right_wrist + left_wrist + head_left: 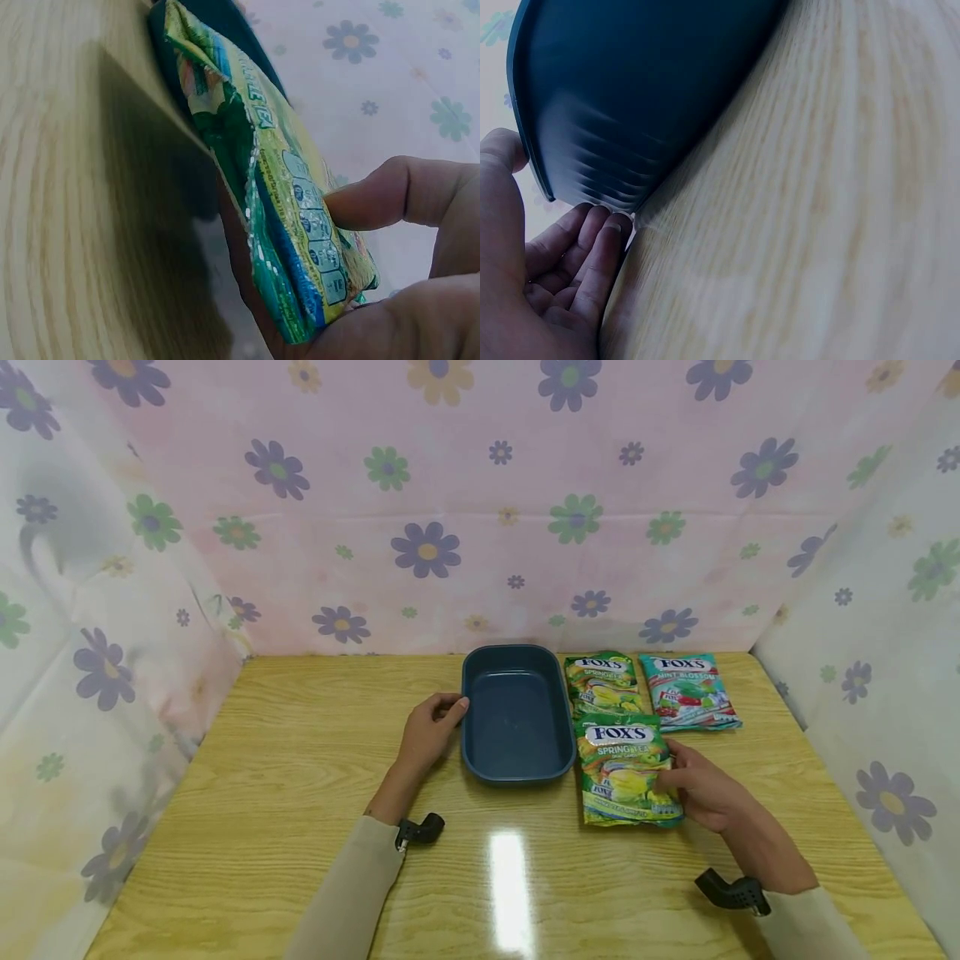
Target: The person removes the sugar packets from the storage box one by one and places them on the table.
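Note:
A dark blue rectangular tub (517, 777) stands on the table. At its left side, my left hand (431, 731) holds it, thumb on the rim and curled fingers against the lower outer wall (615, 127). My right hand (705, 789) grips a green Fox's Spring Tea candy bag (626, 768) by its right edge. In the right wrist view the thumb (367, 199) presses the bag's printed front, with the other fingers behind it. The bag is raised and tilted above the table, just right of the tub, casting a shadow beneath.
Another green Spring Tea bag (602, 681) lies behind the held one, partly covered by it. To its right lies a teal Mint Blossom bag (690, 689). Flowered cloth (480, 527) closes off the back and both sides of the wooden table (315, 752).

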`<move>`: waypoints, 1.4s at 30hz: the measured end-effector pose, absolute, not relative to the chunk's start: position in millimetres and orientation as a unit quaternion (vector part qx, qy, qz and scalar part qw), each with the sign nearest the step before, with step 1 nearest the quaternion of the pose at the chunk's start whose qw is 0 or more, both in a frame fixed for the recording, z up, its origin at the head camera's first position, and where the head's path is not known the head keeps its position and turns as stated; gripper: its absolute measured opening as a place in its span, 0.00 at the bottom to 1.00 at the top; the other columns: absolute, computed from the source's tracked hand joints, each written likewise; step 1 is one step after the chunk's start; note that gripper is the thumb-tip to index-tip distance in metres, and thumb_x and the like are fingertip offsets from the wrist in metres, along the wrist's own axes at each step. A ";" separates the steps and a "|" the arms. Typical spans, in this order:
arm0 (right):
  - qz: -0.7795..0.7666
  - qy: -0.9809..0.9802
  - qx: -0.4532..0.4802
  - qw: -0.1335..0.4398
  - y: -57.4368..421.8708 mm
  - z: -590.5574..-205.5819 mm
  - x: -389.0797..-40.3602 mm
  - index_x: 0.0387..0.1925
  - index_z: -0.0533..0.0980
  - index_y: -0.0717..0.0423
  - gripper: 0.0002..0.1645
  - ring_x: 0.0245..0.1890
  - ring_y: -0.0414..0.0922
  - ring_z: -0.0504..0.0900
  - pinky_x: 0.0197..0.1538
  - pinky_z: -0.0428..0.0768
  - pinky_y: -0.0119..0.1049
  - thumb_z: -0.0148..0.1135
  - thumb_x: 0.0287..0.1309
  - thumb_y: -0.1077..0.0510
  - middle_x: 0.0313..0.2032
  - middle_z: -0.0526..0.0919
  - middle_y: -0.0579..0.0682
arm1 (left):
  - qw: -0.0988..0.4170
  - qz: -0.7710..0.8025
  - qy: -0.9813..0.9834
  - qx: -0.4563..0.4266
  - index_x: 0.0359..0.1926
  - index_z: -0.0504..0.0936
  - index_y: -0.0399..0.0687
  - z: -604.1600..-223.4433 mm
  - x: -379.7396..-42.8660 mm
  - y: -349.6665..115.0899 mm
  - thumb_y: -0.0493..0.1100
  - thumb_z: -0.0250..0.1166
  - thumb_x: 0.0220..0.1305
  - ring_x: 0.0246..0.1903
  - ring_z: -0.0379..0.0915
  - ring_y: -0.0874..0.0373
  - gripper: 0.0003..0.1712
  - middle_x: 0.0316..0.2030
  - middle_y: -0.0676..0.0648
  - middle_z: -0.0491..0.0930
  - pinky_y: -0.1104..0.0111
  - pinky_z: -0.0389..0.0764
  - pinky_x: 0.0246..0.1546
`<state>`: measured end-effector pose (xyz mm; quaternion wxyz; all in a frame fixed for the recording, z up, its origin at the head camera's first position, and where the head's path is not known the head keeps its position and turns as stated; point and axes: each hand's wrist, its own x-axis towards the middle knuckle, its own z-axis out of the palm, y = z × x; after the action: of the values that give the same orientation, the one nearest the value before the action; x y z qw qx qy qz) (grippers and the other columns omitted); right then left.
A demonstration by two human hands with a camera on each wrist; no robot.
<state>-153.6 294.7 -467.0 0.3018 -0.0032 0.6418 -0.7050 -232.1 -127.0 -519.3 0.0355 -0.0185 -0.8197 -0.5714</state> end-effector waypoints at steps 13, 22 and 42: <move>-0.666 0.683 -0.009 0.299 292.7 -475.8 -152.1 0.82 0.32 0.65 0.60 0.57 0.40 0.80 0.58 0.83 0.38 0.57 0.61 0.74 0.71 0.66 0.61 | 0.037 -0.570 -0.820 -0.022 0.59 0.86 0.46 -517.6 -230.2 -126.5 0.59 0.65 0.76 0.48 0.82 0.51 0.25 0.51 0.45 0.86 0.59 0.81 0.50; -0.595 0.753 0.018 0.280 289.0 -466.7 -146.3 0.78 0.42 0.74 0.49 0.54 0.49 0.79 0.52 0.83 0.42 0.60 0.67 0.67 0.66 0.66 0.71 | 0.037 -0.573 -0.819 -0.023 0.59 0.86 0.45 -515.9 -229.2 -125.6 0.59 0.65 0.76 0.47 0.82 0.51 0.25 0.50 0.44 0.87 0.60 0.81 0.50; -0.286 0.950 -0.026 0.119 283.0 -443.5 -139.3 0.57 0.75 0.73 0.26 0.39 0.57 0.85 0.38 0.83 0.52 0.61 0.75 0.52 0.43 0.86 0.64 | 0.041 -0.582 -0.812 -0.022 0.58 0.86 0.45 -515.6 -229.4 -125.8 0.58 0.67 0.76 0.47 0.82 0.50 0.24 0.49 0.43 0.87 0.59 0.81 0.51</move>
<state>-139.3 283.0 -443.5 0.1194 -0.0262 0.9503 -0.2863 -229.4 -125.8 -515.6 0.0414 -0.0219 -0.8115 -0.5824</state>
